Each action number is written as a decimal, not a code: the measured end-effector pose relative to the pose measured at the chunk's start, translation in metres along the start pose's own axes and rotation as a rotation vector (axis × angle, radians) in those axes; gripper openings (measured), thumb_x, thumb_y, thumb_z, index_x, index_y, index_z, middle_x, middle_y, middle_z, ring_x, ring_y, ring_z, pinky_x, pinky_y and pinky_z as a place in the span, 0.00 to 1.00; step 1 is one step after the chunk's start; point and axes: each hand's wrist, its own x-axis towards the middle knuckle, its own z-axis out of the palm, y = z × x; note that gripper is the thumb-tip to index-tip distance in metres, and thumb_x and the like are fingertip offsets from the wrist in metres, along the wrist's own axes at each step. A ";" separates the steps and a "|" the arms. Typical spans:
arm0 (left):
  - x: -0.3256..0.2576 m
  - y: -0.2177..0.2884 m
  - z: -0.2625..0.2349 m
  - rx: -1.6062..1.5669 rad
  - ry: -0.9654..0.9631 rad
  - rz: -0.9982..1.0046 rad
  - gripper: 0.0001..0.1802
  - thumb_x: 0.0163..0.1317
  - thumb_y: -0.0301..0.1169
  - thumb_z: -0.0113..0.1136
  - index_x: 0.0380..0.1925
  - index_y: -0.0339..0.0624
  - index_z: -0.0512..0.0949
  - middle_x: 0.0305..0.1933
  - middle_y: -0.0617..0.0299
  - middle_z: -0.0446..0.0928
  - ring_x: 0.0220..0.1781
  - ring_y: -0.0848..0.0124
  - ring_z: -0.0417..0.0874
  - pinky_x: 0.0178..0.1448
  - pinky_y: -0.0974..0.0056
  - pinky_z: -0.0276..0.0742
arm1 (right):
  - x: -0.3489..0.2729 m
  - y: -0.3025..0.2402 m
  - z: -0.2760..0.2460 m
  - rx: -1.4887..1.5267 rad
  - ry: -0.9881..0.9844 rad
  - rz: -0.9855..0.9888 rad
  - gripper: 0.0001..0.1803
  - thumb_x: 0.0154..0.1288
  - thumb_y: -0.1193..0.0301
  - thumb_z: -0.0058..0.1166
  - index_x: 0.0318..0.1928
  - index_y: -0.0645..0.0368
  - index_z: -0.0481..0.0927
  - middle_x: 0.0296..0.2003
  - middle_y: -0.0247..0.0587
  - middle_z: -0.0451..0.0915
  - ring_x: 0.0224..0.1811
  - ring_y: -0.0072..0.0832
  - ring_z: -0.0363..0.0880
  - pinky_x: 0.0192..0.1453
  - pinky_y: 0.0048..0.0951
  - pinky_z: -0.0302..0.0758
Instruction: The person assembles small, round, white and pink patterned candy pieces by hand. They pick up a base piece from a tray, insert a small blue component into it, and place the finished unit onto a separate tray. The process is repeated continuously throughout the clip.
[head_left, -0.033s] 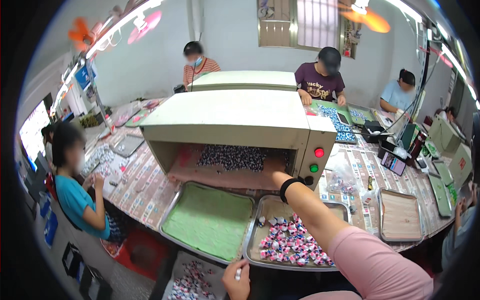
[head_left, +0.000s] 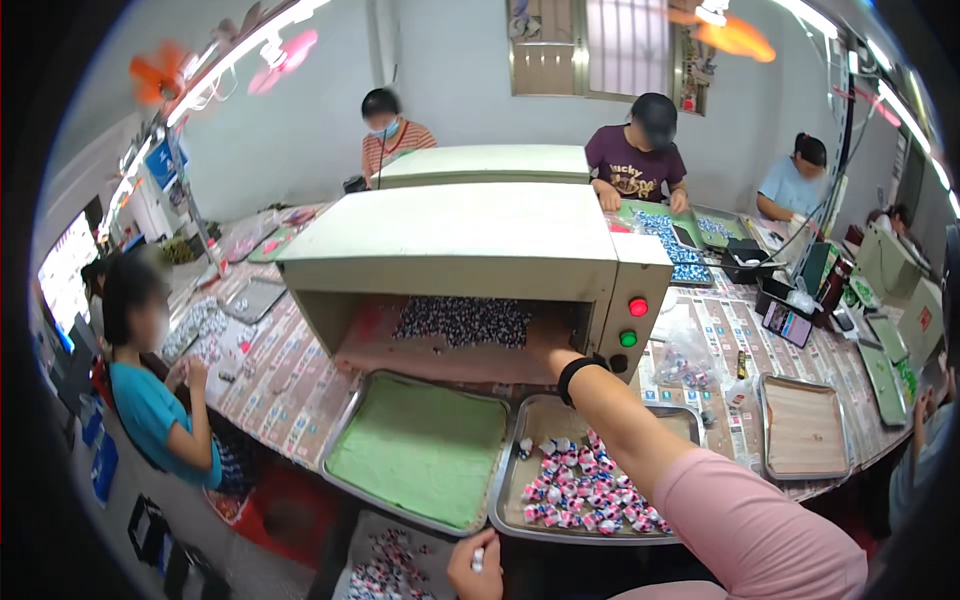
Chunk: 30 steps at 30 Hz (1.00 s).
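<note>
My right arm reaches into the open front of a cream box-shaped machine [head_left: 450, 225]. Inside, my right hand [head_left: 546, 338] is beside the right end of a heap of small dark-and-white pieces [head_left: 460, 322]; its fingers are too shadowed to make out. At the bottom edge, below the trays, my left hand [head_left: 474, 570] is closed with a small white piece [head_left: 478, 560] between its fingers. Under my right forearm lies a metal tray [head_left: 510, 490] of pink, white and blue pieces [head_left: 580, 485]. A green-lined tray [head_left: 420, 450] sits to its left.
Below the green tray is a container of similar small pieces [head_left: 385, 570]. A brown-lined tray [head_left: 805, 430] and a plastic bag [head_left: 685, 350] lie on the right. Red and green buttons [head_left: 637, 307] mark the machine's right side. Several people work around the table; one in turquoise [head_left: 165, 400] sits left.
The whole view has shifted slightly. In the machine, the heap now ends left of my right hand, where dark pieces showed beyond it before. My left hand keeps its pinch.
</note>
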 end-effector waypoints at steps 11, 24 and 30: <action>-0.039 0.007 -0.034 -0.186 0.160 -0.606 0.08 0.61 0.28 0.64 0.40 0.40 0.82 0.20 0.70 0.72 0.14 0.84 0.65 0.17 0.77 0.58 | 0.020 0.046 0.022 0.163 0.142 0.004 0.15 0.62 0.71 0.48 0.47 0.62 0.82 0.50 0.53 0.79 0.52 0.46 0.78 0.55 0.46 0.74; -0.036 -0.009 -0.033 -0.271 0.111 -0.686 0.10 0.62 0.30 0.63 0.43 0.41 0.80 0.22 0.70 0.73 0.15 0.84 0.65 0.18 0.78 0.60 | 0.022 0.050 0.037 0.241 0.259 -0.018 0.17 0.63 0.71 0.46 0.49 0.64 0.80 0.50 0.54 0.78 0.53 0.47 0.77 0.58 0.45 0.72; -0.033 -0.018 -0.036 -0.274 0.082 -0.710 0.10 0.62 0.29 0.62 0.43 0.40 0.80 0.21 0.70 0.72 0.16 0.84 0.65 0.18 0.78 0.60 | 0.029 0.043 0.042 0.281 0.329 -0.034 0.17 0.64 0.71 0.45 0.50 0.64 0.79 0.50 0.55 0.78 0.54 0.48 0.76 0.59 0.44 0.71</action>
